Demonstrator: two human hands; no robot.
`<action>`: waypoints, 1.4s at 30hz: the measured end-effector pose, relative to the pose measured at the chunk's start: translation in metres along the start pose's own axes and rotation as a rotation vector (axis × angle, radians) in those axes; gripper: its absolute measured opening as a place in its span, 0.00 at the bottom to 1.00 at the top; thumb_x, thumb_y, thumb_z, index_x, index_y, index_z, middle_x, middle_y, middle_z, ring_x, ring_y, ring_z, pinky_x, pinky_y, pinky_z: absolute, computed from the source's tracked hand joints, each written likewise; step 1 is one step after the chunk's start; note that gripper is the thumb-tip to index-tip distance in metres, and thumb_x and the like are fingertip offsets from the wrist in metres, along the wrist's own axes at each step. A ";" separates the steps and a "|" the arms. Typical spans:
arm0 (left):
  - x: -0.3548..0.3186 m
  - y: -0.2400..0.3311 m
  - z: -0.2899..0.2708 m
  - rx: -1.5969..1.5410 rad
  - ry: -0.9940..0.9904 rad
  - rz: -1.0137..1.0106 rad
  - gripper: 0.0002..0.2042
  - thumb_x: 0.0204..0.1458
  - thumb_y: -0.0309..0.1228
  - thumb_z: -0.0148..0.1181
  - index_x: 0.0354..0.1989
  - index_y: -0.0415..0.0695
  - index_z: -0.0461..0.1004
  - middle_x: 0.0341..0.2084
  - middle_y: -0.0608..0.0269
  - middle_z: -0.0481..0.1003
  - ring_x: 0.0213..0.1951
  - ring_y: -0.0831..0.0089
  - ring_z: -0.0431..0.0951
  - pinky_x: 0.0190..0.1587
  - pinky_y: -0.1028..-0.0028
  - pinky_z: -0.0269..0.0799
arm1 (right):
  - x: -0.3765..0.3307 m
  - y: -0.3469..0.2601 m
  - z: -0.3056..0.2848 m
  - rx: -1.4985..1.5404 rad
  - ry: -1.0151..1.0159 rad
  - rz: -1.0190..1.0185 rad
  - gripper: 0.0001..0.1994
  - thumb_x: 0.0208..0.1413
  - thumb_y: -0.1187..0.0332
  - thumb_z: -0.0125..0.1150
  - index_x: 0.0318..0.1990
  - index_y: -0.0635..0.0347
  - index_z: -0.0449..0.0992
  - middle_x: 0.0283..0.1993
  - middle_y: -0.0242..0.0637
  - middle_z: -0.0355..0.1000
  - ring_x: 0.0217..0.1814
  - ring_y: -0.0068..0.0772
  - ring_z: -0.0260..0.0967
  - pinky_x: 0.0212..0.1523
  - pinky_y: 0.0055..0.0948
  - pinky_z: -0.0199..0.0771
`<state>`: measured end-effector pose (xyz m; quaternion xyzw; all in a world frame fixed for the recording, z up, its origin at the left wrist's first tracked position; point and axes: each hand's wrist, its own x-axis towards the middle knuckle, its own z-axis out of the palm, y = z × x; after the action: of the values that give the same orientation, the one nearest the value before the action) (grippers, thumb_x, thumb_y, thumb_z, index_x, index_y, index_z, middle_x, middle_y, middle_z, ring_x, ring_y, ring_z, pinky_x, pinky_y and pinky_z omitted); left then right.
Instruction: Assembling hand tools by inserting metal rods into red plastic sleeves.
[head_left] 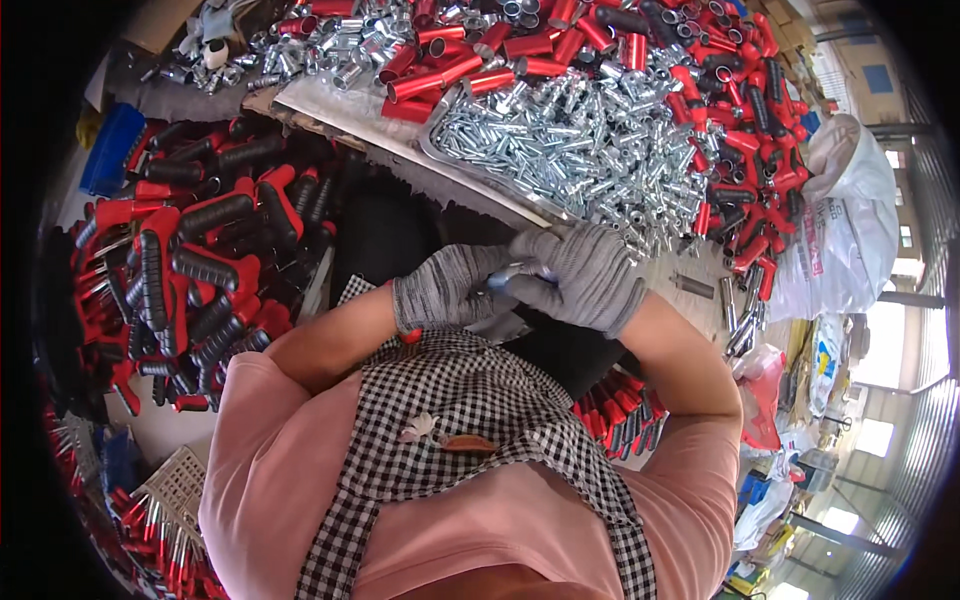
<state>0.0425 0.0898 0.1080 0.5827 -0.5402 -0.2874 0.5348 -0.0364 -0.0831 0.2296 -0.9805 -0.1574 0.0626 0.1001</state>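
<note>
While both gloved hands (520, 285) meet, a small metal part (512, 274) sits pinched between them.

Grey gloves (520, 285); red-black handles (200, 270); black-white checked apron (470, 400)

Small metal part (508, 277) mostly hidden between gloved left hand (445, 290) and right hand (585, 275); shape and kind not determinable. Fingertips of both hands covered by each other. Pile of silver metal pins (570, 150) above hands: single pieces too small to tell. Red-black handles (615, 410) below right forearm partly hidden by arm. Basket (180, 485) far lower left of hands cut by dark rim.
</note>
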 end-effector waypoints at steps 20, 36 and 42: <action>-0.011 -0.006 0.006 0.029 0.199 0.110 0.18 0.49 0.40 0.61 0.43 0.40 0.71 0.31 0.48 0.74 0.34 0.51 0.76 0.37 0.62 0.72 | -0.020 -0.007 -0.017 0.049 0.343 -0.179 0.33 0.48 0.48 0.64 0.57 0.61 0.67 0.39 0.42 0.76 0.44 0.47 0.74 0.46 0.38 0.72; -0.004 0.000 0.023 0.110 0.157 0.159 0.18 0.50 0.38 0.61 0.44 0.39 0.72 0.32 0.51 0.76 0.34 0.53 0.78 0.38 0.65 0.73 | -0.041 -0.007 0.010 0.216 0.169 0.036 0.21 0.41 0.67 0.69 0.47 0.57 0.74 0.35 0.42 0.75 0.32 0.44 0.75 0.33 0.32 0.75; -0.008 -0.002 0.019 0.123 0.390 0.036 0.16 0.49 0.34 0.65 0.43 0.39 0.72 0.32 0.59 0.77 0.34 0.72 0.78 0.38 0.72 0.73 | -0.042 0.017 0.053 0.600 0.081 0.265 0.20 0.50 0.51 0.62 0.37 0.60 0.76 0.29 0.41 0.75 0.31 0.44 0.74 0.35 0.34 0.74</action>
<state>0.0242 0.0910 0.0997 0.6491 -0.4535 -0.1260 0.5976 -0.0792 -0.1034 0.1785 -0.9209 0.0012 0.0797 0.3815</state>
